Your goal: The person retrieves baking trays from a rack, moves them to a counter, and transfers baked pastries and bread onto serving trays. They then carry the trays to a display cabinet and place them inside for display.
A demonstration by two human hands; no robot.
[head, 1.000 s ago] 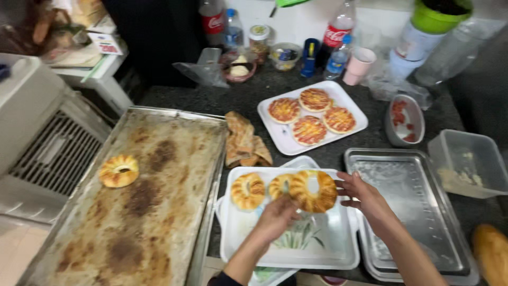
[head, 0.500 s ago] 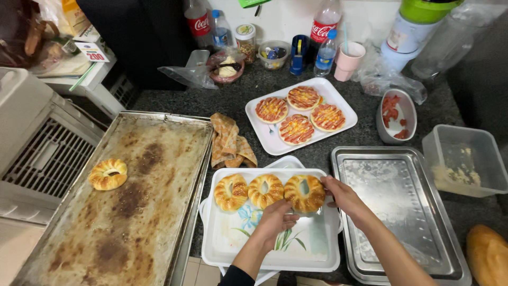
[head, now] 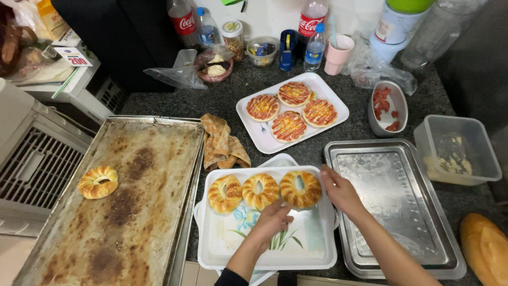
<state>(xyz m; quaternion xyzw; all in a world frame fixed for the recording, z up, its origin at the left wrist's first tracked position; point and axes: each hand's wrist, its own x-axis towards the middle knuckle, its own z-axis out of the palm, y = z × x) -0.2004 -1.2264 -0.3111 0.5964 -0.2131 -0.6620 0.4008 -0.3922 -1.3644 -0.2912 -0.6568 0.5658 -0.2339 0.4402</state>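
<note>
Far out to the left of your hands lies the big scorched baking sheet (head: 132, 212), with one lone ring-shaped bun (head: 98, 181) on its left side. Just right of your right hand sits the empty steel tray (head: 394, 212). Under both hands is the white floral tray (head: 296, 249), and three ring-shaped pastries stand in a row along its far edge. Beyond your hands, further back on the counter, a white rectangular plate (head: 259, 135) carries four small round pizzas (head: 290, 108). A checked cloth (head: 222, 143) lies crumpled up and to the left of your left hand.

Your hands are apart, one on each side of the rightmost pastry (head: 300, 188). Your right hand (head: 341, 190) has its fingers against that pastry's right edge and the tray rim. Your left hand (head: 272, 220) rests just below the pastry, fingers curled loosely toward it; you cannot tell whether it is touching or gripping.
</note>
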